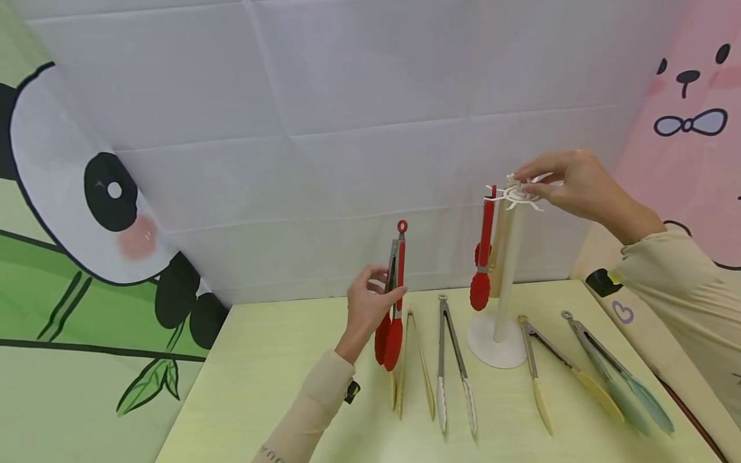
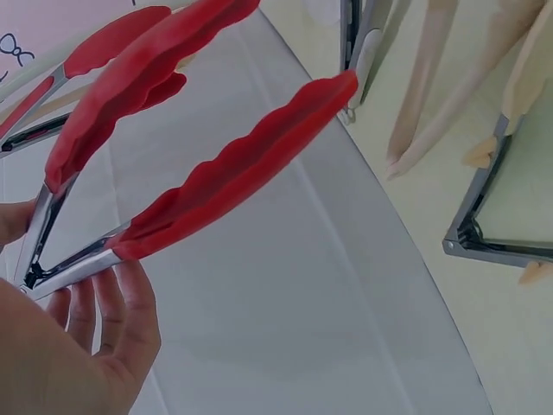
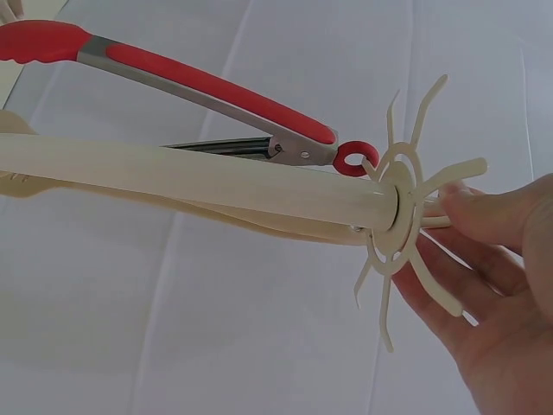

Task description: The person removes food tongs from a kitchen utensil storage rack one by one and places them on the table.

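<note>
My left hand (image 1: 369,305) holds a pair of red-tipped tongs (image 1: 394,344) upright above the table, ring end up, its thumb and fingers around the handles. In the left wrist view these tongs (image 2: 233,173) have their arms spread apart. The right hand (image 1: 576,183) grips the top of a white utensil stand (image 1: 509,270). Close up in the right wrist view, its thumb and fingers pinch the hook ring (image 3: 406,203) at the post's top. A second pair of red tongs (image 1: 480,290) hangs from a hook by its ring, and a beige utensil (image 3: 285,226) hangs beside the post.
On the pale yellow table (image 1: 249,386) lie wooden tongs (image 1: 427,381), metal tongs with whitish tips (image 1: 442,360), yellow-tipped tongs (image 1: 596,391) and green-tipped tongs (image 1: 645,402). The stand's round white base (image 1: 483,350) sits among them. A white cloth wall (image 1: 347,161) rises behind.
</note>
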